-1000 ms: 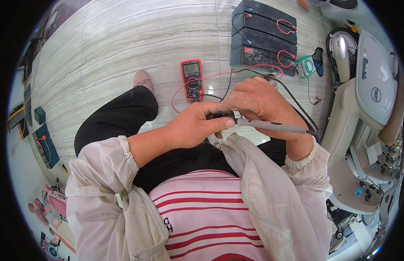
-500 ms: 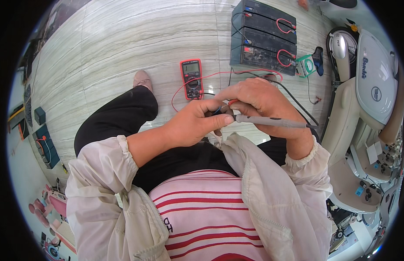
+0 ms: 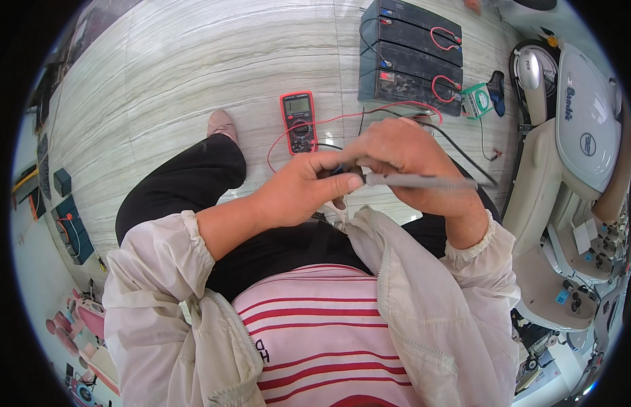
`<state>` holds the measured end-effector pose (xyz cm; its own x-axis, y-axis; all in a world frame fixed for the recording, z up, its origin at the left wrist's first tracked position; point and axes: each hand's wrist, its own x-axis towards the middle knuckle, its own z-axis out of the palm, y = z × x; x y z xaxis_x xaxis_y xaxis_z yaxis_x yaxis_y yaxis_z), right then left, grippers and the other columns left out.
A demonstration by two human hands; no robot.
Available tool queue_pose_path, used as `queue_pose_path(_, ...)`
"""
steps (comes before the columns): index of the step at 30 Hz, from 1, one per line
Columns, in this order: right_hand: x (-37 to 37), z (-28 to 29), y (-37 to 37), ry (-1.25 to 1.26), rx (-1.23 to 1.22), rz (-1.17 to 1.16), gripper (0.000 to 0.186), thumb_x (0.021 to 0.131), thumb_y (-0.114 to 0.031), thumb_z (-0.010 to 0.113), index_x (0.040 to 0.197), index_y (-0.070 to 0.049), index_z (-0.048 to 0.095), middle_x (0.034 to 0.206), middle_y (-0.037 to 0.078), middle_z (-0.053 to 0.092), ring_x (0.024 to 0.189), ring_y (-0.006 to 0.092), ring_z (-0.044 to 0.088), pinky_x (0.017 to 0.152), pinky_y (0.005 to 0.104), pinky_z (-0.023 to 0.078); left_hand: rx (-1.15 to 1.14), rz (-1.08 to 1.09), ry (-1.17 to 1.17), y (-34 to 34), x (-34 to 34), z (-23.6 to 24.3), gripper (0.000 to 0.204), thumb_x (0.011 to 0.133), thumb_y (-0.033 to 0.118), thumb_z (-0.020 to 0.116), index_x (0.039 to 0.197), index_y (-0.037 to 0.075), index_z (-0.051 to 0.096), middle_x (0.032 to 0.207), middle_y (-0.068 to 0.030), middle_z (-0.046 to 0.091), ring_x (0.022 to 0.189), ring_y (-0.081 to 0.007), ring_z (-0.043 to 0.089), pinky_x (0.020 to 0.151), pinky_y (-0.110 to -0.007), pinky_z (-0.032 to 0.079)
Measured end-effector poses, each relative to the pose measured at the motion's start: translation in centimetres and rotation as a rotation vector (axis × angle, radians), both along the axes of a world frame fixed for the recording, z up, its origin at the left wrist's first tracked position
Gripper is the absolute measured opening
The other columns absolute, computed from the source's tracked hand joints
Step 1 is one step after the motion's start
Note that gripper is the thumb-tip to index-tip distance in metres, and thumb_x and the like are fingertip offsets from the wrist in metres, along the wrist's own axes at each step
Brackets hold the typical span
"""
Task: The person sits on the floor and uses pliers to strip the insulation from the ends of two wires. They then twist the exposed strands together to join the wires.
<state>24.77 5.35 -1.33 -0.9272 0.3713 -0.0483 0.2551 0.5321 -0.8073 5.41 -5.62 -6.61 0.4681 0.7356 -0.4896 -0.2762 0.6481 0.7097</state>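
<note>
In front of my lap my two hands meet. My left hand (image 3: 305, 186) is closed, its thumb and fingers pinching the end of a grey multimeter test probe (image 3: 420, 181). The probe points to the right across my right wrist and is smeared by motion. My right hand (image 3: 400, 152) is curled with its fingertips against those of the left; what they grip is hidden. A bit of blue shows between the fingertips. Beyond the hands a red-framed multimeter (image 3: 300, 122) lies on the floor, with a red lead (image 3: 356, 115) and a black lead running from it.
A block of several dark batteries (image 3: 410, 61) joined by short wires stands at the far right. Beside it is a small green-and-white box (image 3: 477, 102). A pale scooter (image 3: 587, 122) takes up the right side. Another dark battery pack (image 3: 72, 229) stands at the left.
The probe's outer end has swung up slightly and blurred. My right fingers have closed in on the left, and the red-orange tip seen between them is now hidden.
</note>
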Motion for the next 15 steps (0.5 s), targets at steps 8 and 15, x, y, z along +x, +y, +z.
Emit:
queue_pose_path(8,0.3,1.8,-0.3,0.079,-0.694,-0.421,0.020,0.095,-0.008,0.061,0.113,-0.001,0.064,0.092,0.000,0.058,0.076,0.0042,0.047,0.065,0.0204,0.037,-0.098,0.119,0.018,1.2,-0.9,-0.3,0.037,0.099,0.034,0.063,0.116,0.001,0.064,0.093,-0.0013,0.060,0.079,-0.0109,0.060,0.080,-0.030,0.052)
queue_pose_path(15,-0.2,1.1,-0.9,0.108,-0.460,-0.478,0.007,0.094,-0.008,0.064,0.096,-0.002,0.063,0.081,-0.002,0.056,0.065,0.0035,0.044,0.057,0.0217,0.036,-0.197,0.217,-0.254,1.5,-1.3,-0.8,0.032,0.098,0.021,0.060,0.122,0.001,0.062,0.104,-0.0037,0.059,0.093,-0.0125,0.059,0.087,-0.032,0.053)
